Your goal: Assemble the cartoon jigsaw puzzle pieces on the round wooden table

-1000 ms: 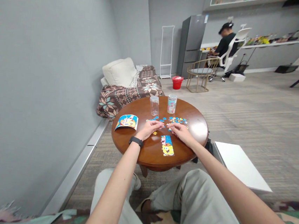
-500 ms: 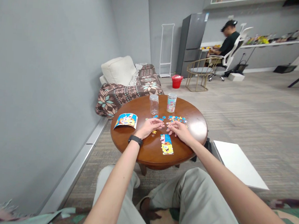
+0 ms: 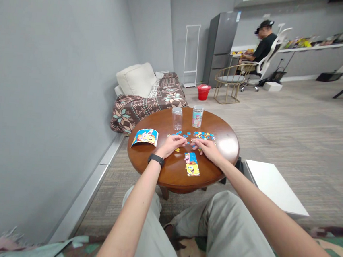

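My left hand (image 3: 172, 144), with a black band at its wrist, hovers over the round wooden table with thumb and fingers pinched; what they hold is too small to make out. Facing it, my right hand (image 3: 208, 149) pinches what looks like a small puzzle piece at its fingertips. Loose puzzle pieces (image 3: 204, 135) lie scattered just beyond both hands, blue, yellow and white. Nearer to me is a partly joined puzzle (image 3: 192, 165) with a yellow cartoon face. A curved picture sheet (image 3: 145, 137) stands left of my left hand.
Toward the back of the table (image 3: 149, 167) stand a clear jar (image 3: 177, 119) and a printed jar (image 3: 197, 117), both lidded. A white box (image 3: 275, 187) is right of the table. Farther off are a red bucket (image 3: 203, 92), a gold-framed chair (image 3: 230, 79) and a seated person (image 3: 262, 48).
My hands stay over the pieces, and the right fingers have shifted slightly and closed more tightly. The whole view has moved a little. Jars, picture sheet and joined puzzle keep their places.
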A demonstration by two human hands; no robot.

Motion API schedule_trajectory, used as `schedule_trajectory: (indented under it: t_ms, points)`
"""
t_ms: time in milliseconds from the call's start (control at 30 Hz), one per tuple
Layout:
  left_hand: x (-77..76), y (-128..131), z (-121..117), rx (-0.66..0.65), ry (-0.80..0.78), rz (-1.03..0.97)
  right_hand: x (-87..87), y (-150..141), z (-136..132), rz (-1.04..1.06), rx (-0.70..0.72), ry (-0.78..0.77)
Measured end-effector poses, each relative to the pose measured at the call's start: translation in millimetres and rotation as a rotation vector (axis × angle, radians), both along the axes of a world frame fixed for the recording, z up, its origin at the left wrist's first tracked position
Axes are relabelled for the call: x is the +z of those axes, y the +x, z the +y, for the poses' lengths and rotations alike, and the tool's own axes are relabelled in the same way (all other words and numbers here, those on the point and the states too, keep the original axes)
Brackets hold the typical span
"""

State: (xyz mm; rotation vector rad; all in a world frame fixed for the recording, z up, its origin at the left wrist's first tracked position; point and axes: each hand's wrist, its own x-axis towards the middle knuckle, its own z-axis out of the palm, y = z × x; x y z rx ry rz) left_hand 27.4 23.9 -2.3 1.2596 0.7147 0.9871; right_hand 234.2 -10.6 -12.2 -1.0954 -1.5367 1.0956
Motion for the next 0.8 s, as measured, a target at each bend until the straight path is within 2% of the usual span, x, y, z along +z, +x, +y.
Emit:
schedule_trajectory:
  t_ms: [133, 367, 533, 800]
  points:
    - [-1.9, -0.1, 1.4, 0.009, 0.009, -0.017, 1.8, 0.4, -2.9, -0.013, 0.0, -0.012]
    - [-0.4, -2.2, 0.1, -0.021, 0.044, -0.006, 1.2, 0.0, -4.1, 0.028, -0.081, -0.066]
    - [0.9, -2.3, -2.3, 0.012, 0.065, 0.017, -1.0, 0.2, -2.3, 0.089, -0.096, -0.026]
    - [2.1, -1.1, -3.6, -0.004, -0.004, -0.077, -1.5, 0.1, -3.0, 0.174, -0.072, -0.036]
